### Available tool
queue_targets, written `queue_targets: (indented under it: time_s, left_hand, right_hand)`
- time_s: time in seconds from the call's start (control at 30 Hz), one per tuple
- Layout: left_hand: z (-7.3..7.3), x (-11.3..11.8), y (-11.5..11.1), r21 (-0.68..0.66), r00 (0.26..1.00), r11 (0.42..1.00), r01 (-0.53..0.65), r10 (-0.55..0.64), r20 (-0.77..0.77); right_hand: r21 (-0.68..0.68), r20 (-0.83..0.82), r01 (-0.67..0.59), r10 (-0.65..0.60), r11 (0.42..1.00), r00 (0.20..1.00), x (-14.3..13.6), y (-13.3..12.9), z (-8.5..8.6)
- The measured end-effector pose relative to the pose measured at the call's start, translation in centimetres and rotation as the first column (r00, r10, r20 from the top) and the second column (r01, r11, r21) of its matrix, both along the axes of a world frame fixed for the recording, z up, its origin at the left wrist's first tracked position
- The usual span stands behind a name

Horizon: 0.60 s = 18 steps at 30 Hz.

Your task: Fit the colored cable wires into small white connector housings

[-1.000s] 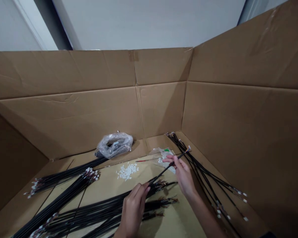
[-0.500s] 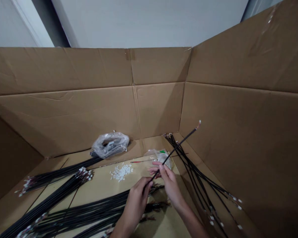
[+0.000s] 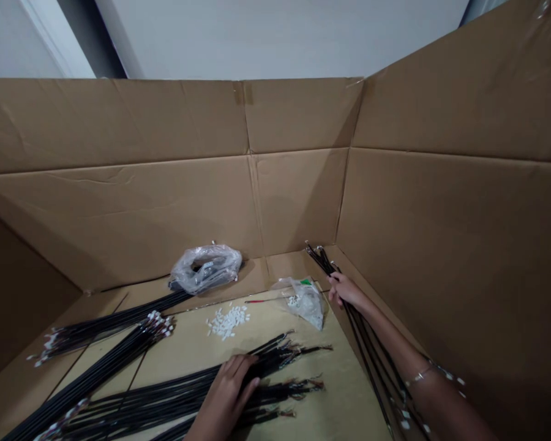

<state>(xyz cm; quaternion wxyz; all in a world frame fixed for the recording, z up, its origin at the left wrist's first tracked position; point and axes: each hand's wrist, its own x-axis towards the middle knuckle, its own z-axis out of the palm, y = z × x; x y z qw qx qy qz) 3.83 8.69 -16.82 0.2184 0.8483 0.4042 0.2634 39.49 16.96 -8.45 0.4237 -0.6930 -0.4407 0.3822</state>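
My left hand (image 3: 229, 389) lies over the bundle of black cables (image 3: 179, 392) at the front, fingers curled around some of them, thumb to the right. Frayed wire ends (image 3: 298, 350) stick out beyond it. At the right, my right hand (image 3: 343, 290) is closed around black cable near the far end of a loose pile of cables (image 3: 365, 349); which strands it grips is partly hidden. White connectors (image 3: 404, 422) show at the near ends of that pile.
White connector housings (image 3: 228, 321) lie heaped beside a clear bag (image 3: 308, 304) and a thin red-handled tool (image 3: 256, 301). More cable bundles (image 3: 87, 373) lie left, near a plastic-wrapped coil (image 3: 206, 268). Tall cardboard walls (image 3: 441, 233) enclose the back and sides.
My right hand has moved right with the single cable, from the middle to the right-hand pile. My left hand has let go of that cable and dropped onto the front bundle.
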Motion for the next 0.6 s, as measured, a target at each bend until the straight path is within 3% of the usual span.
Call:
queue_targets:
  time_s: [0.17,0.33,0.4,0.47,0.57,0.6]
  left_hand:
    - [-0.1,-1.8,0.2,-0.033,0.998,0.999,-0.043,0.044,0.048]
    - [0.3,-2.8,0.3,-0.113,0.984,0.993,-0.041,0.060,0.166]
    - [0.1,-2.9,0.0,-0.151,0.971,0.988,-0.020,0.055,0.234]
    - [-0.1,-2.6,-0.4,-0.182,0.949,0.983,0.024,0.035,0.315]
    - [-0.2,-1.4,-0.7,-0.212,0.901,0.971,0.108,-0.005,0.433]
    - [-0.1,-0.8,-0.8,-0.221,0.884,0.966,0.132,-0.014,0.467]
  right_hand:
    - [-0.039,0.203,0.067,-0.058,0.997,0.978,0.3,1.6,-1.1]
    - [0.175,0.392,0.074,-0.138,0.982,0.909,-0.6,0.5,-0.4]
    - [0.293,0.442,-0.018,-0.119,0.956,0.889,-3.0,-1.2,-0.3]
    - [0.377,0.489,-0.200,-0.011,0.904,0.872,-6.6,-3.7,-0.3]
    - [0.392,0.555,-0.510,0.245,0.765,0.795,-12.7,-8.2,-0.4]
    - [0.383,0.570,-0.610,0.342,0.694,0.747,-14.6,-9.6,-0.4]
